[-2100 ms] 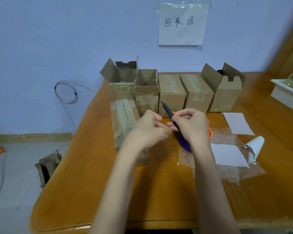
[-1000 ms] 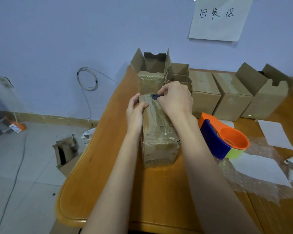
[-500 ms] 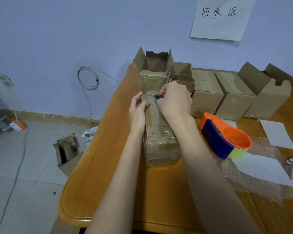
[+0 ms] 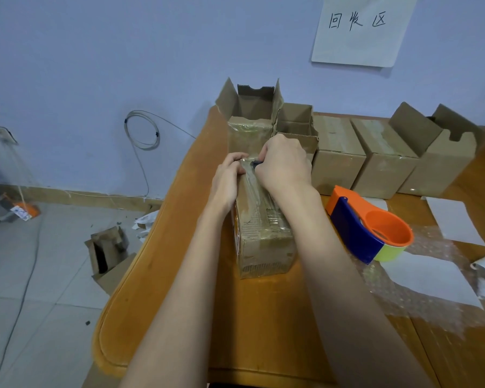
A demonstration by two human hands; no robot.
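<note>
A long taped cardboard box (image 4: 263,242) lies lengthwise on the wooden table (image 4: 235,326). My left hand (image 4: 227,180) grips the box's far left edge, fingers curled over the top. My right hand (image 4: 284,163) is closed round a small dark blue tool (image 4: 256,163); only the tool's tip shows, at the far end of the box's taped top seam. Clear tape wrinkles along the seam.
An orange and blue tape dispenser (image 4: 370,228) sits right of the box, beside bubble wrap (image 4: 431,298) and white paper sheets (image 4: 429,278). A row of cardboard boxes (image 4: 339,155) lines the back, some open. A torn box (image 4: 107,253) lies on the floor at left.
Two seconds ago both hands held the blue tool above the table. Since then they have moved onto the long box, and over the last half second they have barely moved.
</note>
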